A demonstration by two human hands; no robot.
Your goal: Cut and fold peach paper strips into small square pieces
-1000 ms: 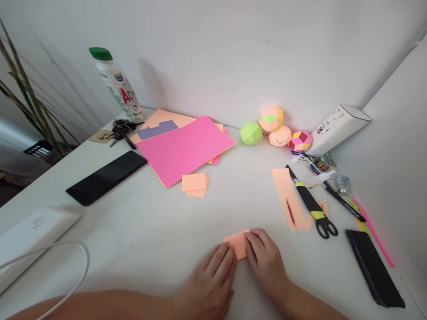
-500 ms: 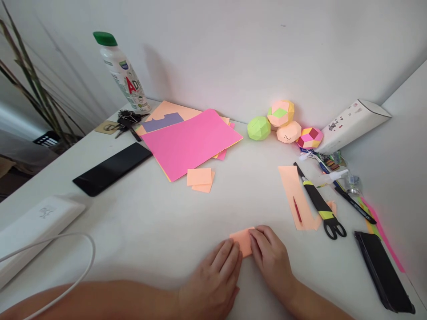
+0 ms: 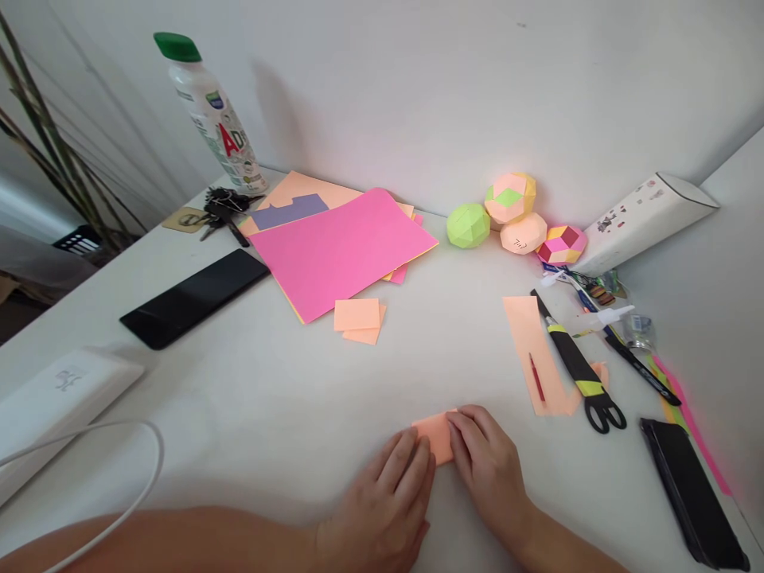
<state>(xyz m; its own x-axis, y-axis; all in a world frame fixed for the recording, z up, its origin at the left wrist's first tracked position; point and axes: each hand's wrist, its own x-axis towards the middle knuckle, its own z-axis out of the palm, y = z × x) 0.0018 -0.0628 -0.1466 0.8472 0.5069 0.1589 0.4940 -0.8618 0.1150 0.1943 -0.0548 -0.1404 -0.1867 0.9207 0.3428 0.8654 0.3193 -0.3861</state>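
Observation:
A small folded peach paper (image 3: 437, 437) lies on the white table between my hands. My left hand (image 3: 387, 495) rests over its left side, fingers together and pressing on it. At its upper right corner, my right hand (image 3: 486, 454) pinches the paper between thumb and fingers. Two peach paper pieces (image 3: 356, 315) overlap farther up the table. Behind them is a stack topped by a pink sheet (image 3: 343, 253). To the right, a peach strip (image 3: 524, 342) bears a small red pointed tool (image 3: 537, 378), with closed scissors (image 3: 576, 362) beside it.
Several paper balls (image 3: 469, 226) stand by the wall, near a white carton (image 3: 645, 219). A black phone (image 3: 194, 297), keys (image 3: 224, 211) and a bottle (image 3: 218, 119) are at the left. A white power bank (image 3: 68, 410) with a cable and a black case (image 3: 692, 489) flank my arms.
The camera view has shifted slightly. My hands keep nearly the same hold on the folded paper.

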